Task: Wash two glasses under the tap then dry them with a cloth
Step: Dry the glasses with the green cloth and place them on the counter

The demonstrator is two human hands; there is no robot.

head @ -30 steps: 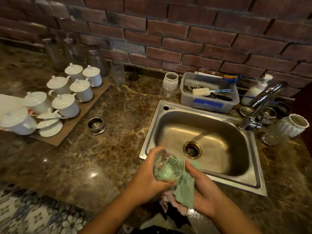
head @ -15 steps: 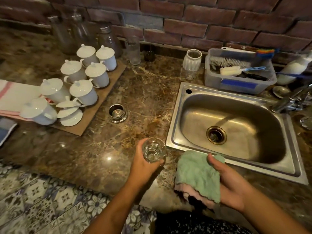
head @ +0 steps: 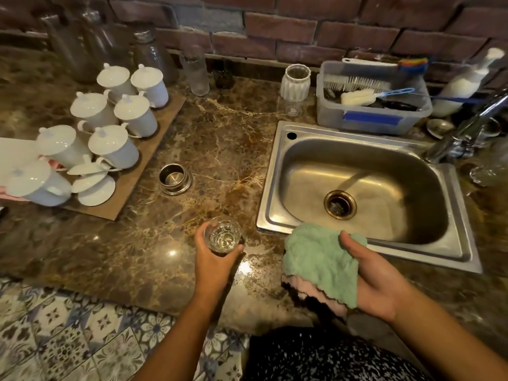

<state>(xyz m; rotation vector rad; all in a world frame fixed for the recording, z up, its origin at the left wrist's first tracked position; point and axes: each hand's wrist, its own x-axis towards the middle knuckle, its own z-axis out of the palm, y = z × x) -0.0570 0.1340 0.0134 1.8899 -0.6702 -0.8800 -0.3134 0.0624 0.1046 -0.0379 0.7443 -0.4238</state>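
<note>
View: head, looking down.
Left grip (head: 213, 259): fingers curled round the glass (head: 223, 234), mouth up, at 6 o'clock, just left of the sink (head: 270, 188) corner.
Contact: cannot tell whether the glass base touches the worktop (head: 220, 138).
Right grip (head: 382, 276): palm up, thumb pinching the cloth (head: 319, 259), at 5 o'clock over the near sink rim.
Glass and cloth: apart.
Step, judged: set this glass down, then take up the other.
Method: lower the glass upright onto bare worktop, clear of the edge. Release only once the base sits flat. Keep the cloth bunched in the palm, ready.
Risk: a wet glass on polished stone may slide.
Surface: brown veined stone, glossy, with glare spots near the glass.
Room, 12 o'clock: brick wall (head: 275, 31).
Room, 1 o'clock: tub (head: 371, 116) of brushes.
Room, 3 o'clock: tap (head: 467, 133).
Room, 9 to 10 o'clock: lidded cups (head: 115, 144) on a board.
Room, 7 o'clock: tiled floor (head: 68, 331).
</note>
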